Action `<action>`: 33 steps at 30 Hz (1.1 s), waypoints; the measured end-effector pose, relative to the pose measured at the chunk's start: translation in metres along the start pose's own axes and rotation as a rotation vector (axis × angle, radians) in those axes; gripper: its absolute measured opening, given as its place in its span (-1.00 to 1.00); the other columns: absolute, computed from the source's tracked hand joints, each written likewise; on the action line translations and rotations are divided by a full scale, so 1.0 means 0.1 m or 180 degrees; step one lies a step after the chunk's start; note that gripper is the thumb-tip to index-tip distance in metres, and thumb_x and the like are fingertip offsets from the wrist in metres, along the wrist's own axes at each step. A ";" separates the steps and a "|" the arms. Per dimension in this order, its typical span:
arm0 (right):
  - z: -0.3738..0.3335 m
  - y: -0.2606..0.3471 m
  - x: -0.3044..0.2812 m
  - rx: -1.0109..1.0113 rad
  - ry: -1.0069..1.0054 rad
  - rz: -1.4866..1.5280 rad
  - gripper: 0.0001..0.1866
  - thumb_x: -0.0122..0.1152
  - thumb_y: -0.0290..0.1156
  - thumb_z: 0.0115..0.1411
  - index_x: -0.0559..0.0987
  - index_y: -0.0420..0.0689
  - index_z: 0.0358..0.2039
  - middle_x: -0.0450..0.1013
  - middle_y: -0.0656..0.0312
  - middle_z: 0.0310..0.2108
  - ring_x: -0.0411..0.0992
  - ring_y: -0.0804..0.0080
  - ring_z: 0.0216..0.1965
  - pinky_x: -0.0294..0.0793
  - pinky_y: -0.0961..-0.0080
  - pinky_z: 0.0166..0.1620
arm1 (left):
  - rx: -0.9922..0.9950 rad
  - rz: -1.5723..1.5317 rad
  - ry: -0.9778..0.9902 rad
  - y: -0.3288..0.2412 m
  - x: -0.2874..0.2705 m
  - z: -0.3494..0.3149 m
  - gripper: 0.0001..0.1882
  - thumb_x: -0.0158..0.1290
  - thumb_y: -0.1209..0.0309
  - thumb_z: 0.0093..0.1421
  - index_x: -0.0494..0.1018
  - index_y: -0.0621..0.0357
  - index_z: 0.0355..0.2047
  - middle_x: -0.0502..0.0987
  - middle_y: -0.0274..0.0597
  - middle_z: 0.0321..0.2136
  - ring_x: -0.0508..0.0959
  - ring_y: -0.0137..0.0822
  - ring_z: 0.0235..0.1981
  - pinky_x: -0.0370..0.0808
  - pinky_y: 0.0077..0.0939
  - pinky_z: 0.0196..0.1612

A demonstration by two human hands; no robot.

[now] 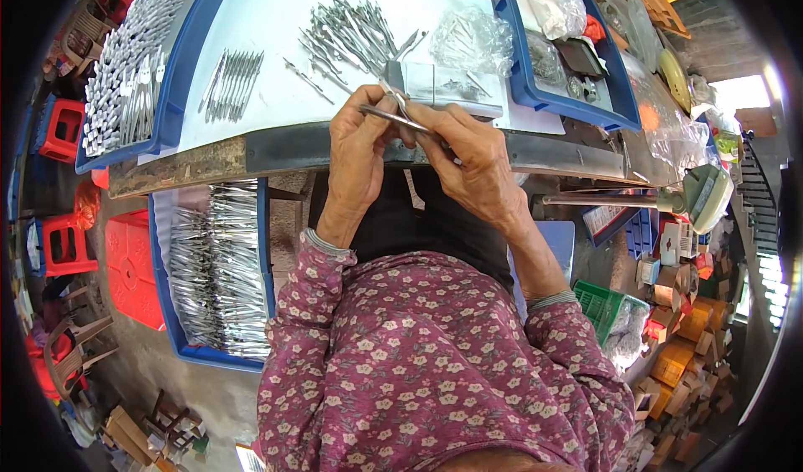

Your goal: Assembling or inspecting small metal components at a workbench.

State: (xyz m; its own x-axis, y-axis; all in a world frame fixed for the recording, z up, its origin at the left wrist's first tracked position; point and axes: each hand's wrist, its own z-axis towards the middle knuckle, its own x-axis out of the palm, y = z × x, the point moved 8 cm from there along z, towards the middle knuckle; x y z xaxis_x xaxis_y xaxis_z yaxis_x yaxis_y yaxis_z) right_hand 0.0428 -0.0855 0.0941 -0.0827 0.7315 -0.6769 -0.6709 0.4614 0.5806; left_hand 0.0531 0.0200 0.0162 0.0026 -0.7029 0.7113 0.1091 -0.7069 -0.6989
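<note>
Above the table's near edge, my left hand (361, 142) and my right hand (470, 147) are close together with fingers pinched. A dark slim metal rod (391, 118) slants across between them, its right end in my right fingers. My left fingers grip a slim silvery metal piece (393, 94) that points away from me; its exact kind is partly hidden by the fingers. Beyond my hands lies a loose heap of slim metal pieces (350, 33). Left of it is a neat row of similar pieces (232, 85). A clear plastic bag (473, 41) with small parts sits to the right.
Blue trays stand at both ends of the table: the left tray (174, 108) holds stacked metal pieces, the right tray (535, 96) bags and small items. Below left, another blue tray (219, 357) is full of shiny metal pieces. A lamp (703, 198) juts out at the right.
</note>
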 end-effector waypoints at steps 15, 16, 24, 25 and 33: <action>0.25 -0.61 -0.11 0.0026 0.0208 -0.0564 -0.72 0.09 -0.63 -0.08 0.54 -0.06 -0.31 0.37 0.23 -0.56 0.37 0.25 -0.46 0.32 0.41 -0.42 | 0.0238 0.1580 -0.0228 -0.08 -0.14 0.36 -0.87 0.13 0.56 0.01 0.43 0.26 -0.40 0.45 -0.36 -0.54 0.40 -0.62 -0.57 0.35 -0.78 -0.49; 0.28 -0.63 -0.13 -0.0084 0.0167 -0.0719 -0.75 0.09 -0.62 -0.07 0.53 -0.06 -0.34 0.37 0.24 -0.55 0.37 0.25 -0.45 0.33 0.41 -0.41 | 0.0220 0.1574 -0.0213 -0.07 -0.13 0.37 -0.87 0.13 0.56 0.01 0.43 0.26 -0.40 0.45 -0.36 -0.54 0.40 -0.62 -0.57 0.35 -0.78 -0.49; 0.48 -0.80 -0.07 -0.0396 0.0299 -0.1154 -0.75 0.11 -0.61 -0.14 0.52 -0.06 -0.39 0.39 0.29 -0.52 0.37 0.29 -0.42 0.37 0.42 -0.37 | 0.1202 0.3470 -0.0554 -0.14 -0.12 0.33 -0.92 0.10 0.55 -0.05 0.48 0.26 -0.48 0.39 -0.23 -0.58 0.35 -0.39 -0.59 0.29 -0.51 -0.51; 0.48 -0.83 -0.05 -0.0356 0.0403 -0.1151 -0.78 0.12 -0.59 -0.08 0.52 -0.10 -0.35 0.39 0.25 -0.50 0.38 0.28 -0.41 0.36 0.44 -0.36 | 0.1284 0.3627 -0.0552 -0.14 -0.10 0.32 -0.93 0.09 0.56 -0.04 0.48 0.26 -0.48 0.38 -0.21 -0.56 0.36 -0.35 -0.59 0.29 -0.50 -0.51; 0.59 -0.87 -0.14 0.0675 -0.0466 0.1055 -0.81 0.15 -0.44 0.09 0.53 -0.20 -0.27 0.50 0.28 -0.47 0.36 0.68 -0.48 0.35 0.73 -0.42 | 0.1347 0.3649 -0.0557 -0.10 -0.12 0.30 -0.93 0.09 0.58 -0.04 0.47 0.28 -0.47 0.39 -0.23 -0.54 0.36 -0.39 -0.58 0.29 -0.56 -0.51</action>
State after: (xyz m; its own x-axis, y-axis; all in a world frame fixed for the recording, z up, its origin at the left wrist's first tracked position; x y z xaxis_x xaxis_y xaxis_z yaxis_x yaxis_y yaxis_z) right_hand 0.1457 -0.1060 0.0799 -0.1528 0.9143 -0.3751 -0.4578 0.2708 0.8468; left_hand 0.0820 0.0381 0.0167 0.4383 -0.8563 -0.2732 0.2691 0.4150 -0.8691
